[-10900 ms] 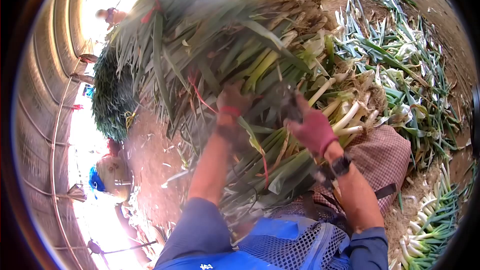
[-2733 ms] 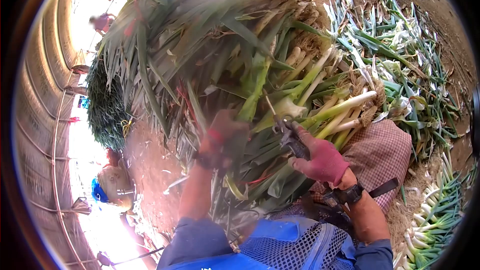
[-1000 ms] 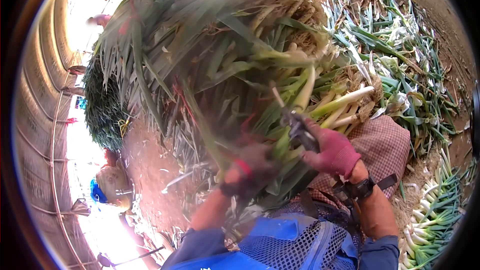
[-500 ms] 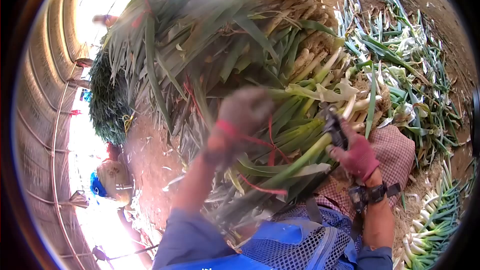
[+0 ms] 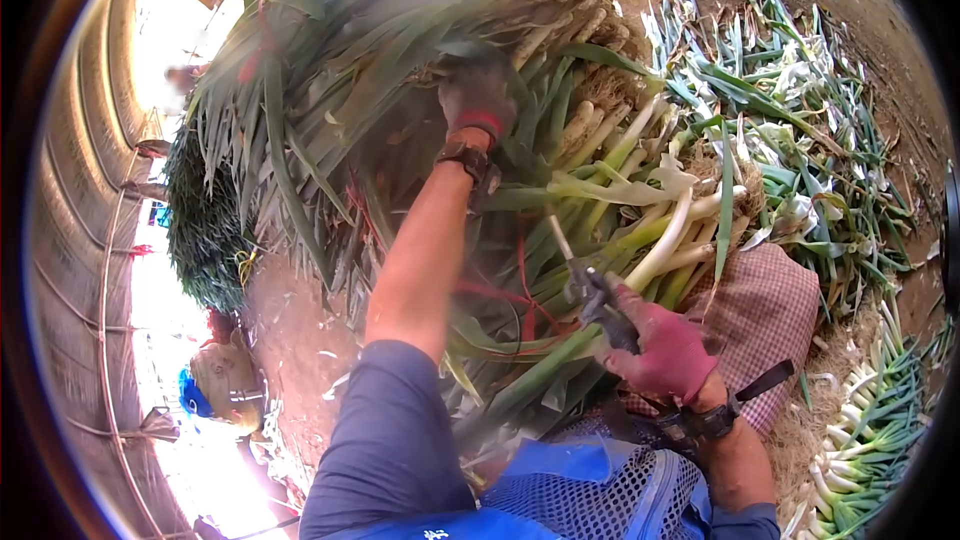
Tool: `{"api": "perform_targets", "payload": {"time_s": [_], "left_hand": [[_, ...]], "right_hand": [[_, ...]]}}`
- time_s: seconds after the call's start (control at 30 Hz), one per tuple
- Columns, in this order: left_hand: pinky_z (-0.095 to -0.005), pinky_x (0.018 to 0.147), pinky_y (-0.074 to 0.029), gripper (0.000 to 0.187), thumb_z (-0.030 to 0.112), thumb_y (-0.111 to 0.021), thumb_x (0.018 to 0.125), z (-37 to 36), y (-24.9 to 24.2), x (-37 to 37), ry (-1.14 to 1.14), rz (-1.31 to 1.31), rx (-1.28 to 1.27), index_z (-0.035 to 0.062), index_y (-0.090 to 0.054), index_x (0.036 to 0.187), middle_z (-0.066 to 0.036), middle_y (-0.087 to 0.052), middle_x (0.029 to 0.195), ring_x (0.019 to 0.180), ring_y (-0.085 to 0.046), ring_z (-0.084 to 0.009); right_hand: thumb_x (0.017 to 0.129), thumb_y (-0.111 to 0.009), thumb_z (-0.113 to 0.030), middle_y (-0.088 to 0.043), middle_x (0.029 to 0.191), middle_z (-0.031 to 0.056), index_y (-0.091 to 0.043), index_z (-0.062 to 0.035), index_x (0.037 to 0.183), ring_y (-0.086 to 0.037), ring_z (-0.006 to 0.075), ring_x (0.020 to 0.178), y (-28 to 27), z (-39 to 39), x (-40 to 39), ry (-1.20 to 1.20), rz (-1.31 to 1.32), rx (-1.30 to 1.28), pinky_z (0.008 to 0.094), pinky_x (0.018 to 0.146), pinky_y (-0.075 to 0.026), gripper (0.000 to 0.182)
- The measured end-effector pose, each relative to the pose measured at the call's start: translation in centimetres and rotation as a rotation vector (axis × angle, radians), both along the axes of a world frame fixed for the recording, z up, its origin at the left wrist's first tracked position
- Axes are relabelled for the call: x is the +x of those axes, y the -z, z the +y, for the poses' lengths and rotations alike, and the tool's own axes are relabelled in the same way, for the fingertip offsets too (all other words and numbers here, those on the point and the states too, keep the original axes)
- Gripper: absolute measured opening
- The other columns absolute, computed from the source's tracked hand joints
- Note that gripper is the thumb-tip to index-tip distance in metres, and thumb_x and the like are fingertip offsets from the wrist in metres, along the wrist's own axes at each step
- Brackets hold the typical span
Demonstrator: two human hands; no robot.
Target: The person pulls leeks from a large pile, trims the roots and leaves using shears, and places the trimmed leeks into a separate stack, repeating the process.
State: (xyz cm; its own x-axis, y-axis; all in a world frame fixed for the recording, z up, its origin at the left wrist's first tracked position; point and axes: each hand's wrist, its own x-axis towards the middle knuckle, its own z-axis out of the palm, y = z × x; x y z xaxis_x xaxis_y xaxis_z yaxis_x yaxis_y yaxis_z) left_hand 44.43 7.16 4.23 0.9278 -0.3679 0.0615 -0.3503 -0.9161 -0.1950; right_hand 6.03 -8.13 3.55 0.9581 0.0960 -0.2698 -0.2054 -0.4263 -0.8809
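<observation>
My left hand (image 5: 478, 98), in a dark glove with a red cuff, reaches onto the big pile of leeks (image 5: 370, 50). Its fingers are blurred among the leaves, and what they hold, if anything, is hidden. My right hand (image 5: 660, 342), in a red glove, is closed round a dark-handled tool (image 5: 603, 308) with a thin metal tip pointing up and left. Below the pile, loose leeks with white stems (image 5: 668, 240) lie close to the tool. A red string (image 5: 524, 275) runs across the leaves between my two arms.
A checked cloth (image 5: 770, 300) covers my lap. Trimmed leeks (image 5: 850, 440) lie in a row at the lower right, with leaf scraps (image 5: 790, 120) above them. Another person (image 5: 225, 380) is at the far left, below a dark green leek heap (image 5: 205, 220).
My left hand has moved up and forward onto the leek pile. My right hand has shifted left and down with the tool, away from the white stems. The view has shifted slightly.
</observation>
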Motion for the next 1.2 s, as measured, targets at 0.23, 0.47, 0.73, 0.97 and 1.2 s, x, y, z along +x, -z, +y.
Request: {"api": "perform_targets", "payload": {"time_s": [0.23, 0.47, 0.73, 0.97, 1.2], "left_hand": [[-0.0545, 0.119, -0.038, 0.068, 0.049, -0.072, 0.088, -0.5, -0.4, 0.6, 0.081, -0.127, -0.122, 0.0258, -0.057, 0.150, -0.012, -0.063, 0.146, 0.142, -0.052, -0.0333], [-0.0554, 0.114, -0.039, 0.057, 0.049, -0.072, 0.088, -2.7, 1.4, 1.8, -0.002, -0.055, -0.017, 0.0225, -0.065, 0.138, -0.013, -0.071, 0.133, 0.133, -0.060, -0.0371], [-0.0514, 0.076, -0.056, 0.036, 0.042, -0.074, 0.085, 1.1, 7.7, -10.1, 0.311, 0.003, -0.198, 0.0148, -0.075, 0.109, -0.016, -0.074, 0.092, 0.089, -0.072, -0.0386], [-0.0501, 0.075, -0.055, 0.037, 0.045, -0.077, 0.084, -3.7, 2.6, -14.2, 0.160, 0.076, -0.425, 0.0179, -0.075, 0.110, -0.014, -0.074, 0.087, 0.085, -0.072, -0.0379], [-0.0461, 0.083, -0.057, 0.039, 0.043, -0.075, 0.090, -9.2, 2.4, -10.8, 0.148, 0.195, -0.539, 0.0116, -0.076, 0.113, -0.019, -0.078, 0.103, 0.097, -0.074, -0.0379]], "right_hand": [[0.083, -0.080, -0.033, -0.070, 0.113, 0.0285, -0.039, -0.0120, 0.162, -0.069, 0.0451, 0.108, -0.3, -0.8, 0.1, 0.050, 0.049, -0.031, 0.0477, 0.095, -0.055, 0.092], [0.084, -0.079, -0.032, -0.070, 0.113, 0.0282, -0.038, -0.0103, 0.163, -0.069, 0.0451, 0.107, 0.6, -1.4, -0.8, 0.099, -0.018, 0.010, 0.0476, 0.097, -0.055, 0.091], [0.084, -0.078, -0.033, -0.070, 0.111, 0.0273, -0.037, -0.0096, 0.163, -0.070, 0.0441, 0.106, 2.3, -2.3, 0.1, 0.144, 0.004, -0.042, 0.0468, 0.096, -0.055, 0.092], [0.084, -0.078, -0.034, -0.071, 0.110, 0.0302, -0.037, -0.0082, 0.162, -0.069, 0.0460, 0.110, 2.5, -2.4, -0.4, 0.075, 0.029, 0.018, 0.0468, 0.097, -0.054, 0.092], [0.085, -0.078, -0.033, -0.071, 0.114, 0.0301, -0.037, -0.0055, 0.162, -0.068, 0.0463, 0.111, 1.0, -3.0, -0.4, 0.026, 0.032, -0.099, 0.0472, 0.098, -0.054, 0.091]]}}
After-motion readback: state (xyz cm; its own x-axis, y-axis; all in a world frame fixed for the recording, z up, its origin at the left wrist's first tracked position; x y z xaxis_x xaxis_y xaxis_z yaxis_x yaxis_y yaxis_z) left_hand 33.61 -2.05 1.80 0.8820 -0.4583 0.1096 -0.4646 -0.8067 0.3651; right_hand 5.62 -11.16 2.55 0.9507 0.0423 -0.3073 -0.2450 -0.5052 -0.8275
